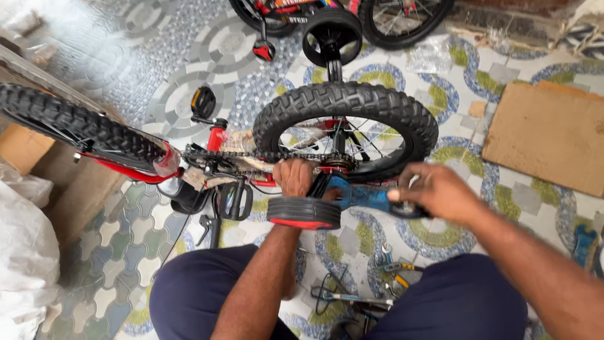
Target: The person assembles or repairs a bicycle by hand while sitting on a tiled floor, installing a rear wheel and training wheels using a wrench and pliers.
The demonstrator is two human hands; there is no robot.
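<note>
A small red children's bicycle (214, 141) lies upside down on the patterned floor. Its knobby rear wheel (346, 104) stands in the middle, and the chain (251, 155) runs left from the hub. My left hand (294, 177) is closed around the frame by the rear axle, just above a black and red training wheel (304, 213). My right hand (435, 191) grips the blue handle of a wrench (368, 198) whose head sits at the axle. A second training wheel (331, 34) sticks up behind the tyre.
The front wheel (75, 126) reaches off to the left. Cardboard (547, 135) lies flat at the right, a box (22, 148) and white sack (22, 252) at the left. Loose tools (377, 277) rest between my knees. Another bicycle (402, 16) stands at the top.
</note>
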